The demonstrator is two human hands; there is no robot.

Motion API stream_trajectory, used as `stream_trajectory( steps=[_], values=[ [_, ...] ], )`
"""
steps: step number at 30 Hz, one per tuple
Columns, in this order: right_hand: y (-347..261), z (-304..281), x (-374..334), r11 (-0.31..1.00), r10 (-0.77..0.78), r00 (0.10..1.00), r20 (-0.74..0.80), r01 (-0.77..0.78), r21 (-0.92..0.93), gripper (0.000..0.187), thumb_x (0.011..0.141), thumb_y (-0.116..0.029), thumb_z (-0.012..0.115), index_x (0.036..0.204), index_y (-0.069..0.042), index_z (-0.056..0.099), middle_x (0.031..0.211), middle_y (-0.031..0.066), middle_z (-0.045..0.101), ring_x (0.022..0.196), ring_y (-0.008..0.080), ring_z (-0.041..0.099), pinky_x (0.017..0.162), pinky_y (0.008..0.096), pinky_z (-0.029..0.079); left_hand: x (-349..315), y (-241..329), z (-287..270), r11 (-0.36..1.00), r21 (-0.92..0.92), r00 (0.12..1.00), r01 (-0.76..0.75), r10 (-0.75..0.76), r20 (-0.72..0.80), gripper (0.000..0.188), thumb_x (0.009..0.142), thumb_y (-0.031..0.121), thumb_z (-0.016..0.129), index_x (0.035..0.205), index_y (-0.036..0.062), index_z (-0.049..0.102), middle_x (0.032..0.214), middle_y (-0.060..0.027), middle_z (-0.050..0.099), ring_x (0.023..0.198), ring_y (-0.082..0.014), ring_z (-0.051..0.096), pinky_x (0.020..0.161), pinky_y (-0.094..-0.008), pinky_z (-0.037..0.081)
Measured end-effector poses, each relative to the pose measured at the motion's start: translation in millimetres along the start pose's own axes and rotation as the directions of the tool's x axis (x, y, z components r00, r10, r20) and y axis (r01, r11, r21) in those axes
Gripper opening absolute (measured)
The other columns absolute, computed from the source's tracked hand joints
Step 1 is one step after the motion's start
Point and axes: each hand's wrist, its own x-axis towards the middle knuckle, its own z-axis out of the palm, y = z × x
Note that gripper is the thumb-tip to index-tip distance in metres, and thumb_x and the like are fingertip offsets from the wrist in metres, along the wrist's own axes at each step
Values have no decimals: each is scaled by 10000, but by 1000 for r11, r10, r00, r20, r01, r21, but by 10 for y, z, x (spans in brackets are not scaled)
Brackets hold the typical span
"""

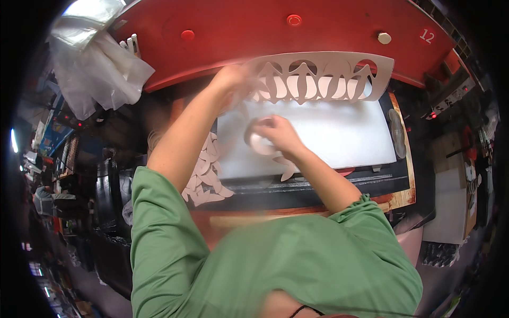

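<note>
My left hand (236, 79) is blurred and grips the left end of a pale sheet (323, 77) full of cut-out holes, lifted above the white cutting pad (344, 135). My right hand (278, 135) rests on the pad's left part and holds pale cut pieces (261, 143) against it. A few more pale pieces (288, 170) poke out under my right wrist at the pad's near edge.
A heap of pale cut pieces (207, 172) lies left of the pad. A red machine head (254, 32) arches over the back. Clear plastic bags (93, 63) hang at upper left. A dark bench edge (318, 191) runs in front of me. Cluttered shelves line both sides.
</note>
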Motion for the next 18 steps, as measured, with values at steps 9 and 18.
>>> stream_trajectory(
  steps=[9,18],
  values=[
    [287,166,113,665,-312,942,123,309,-680,831,800,-376,790,1446,-13,412,1389,260,507,1266,359,514,1056,429,423,-178,193,63,977,194,993,-85,68,92,319,1069,269,420,1090,15,610,951,-78,650,810,-157,612,669,-339,526],
    [530,-219,-832,12,-117,960,253,256,-967,974,830,-703,576,1537,-83,324,1571,258,289,1476,426,239,1172,643,122,218,-134,-111,902,375,975,-216,178,134,295,1066,225,434,1138,7,619,1015,-109,670,831,-167,636,745,-350,548]
  ],
)
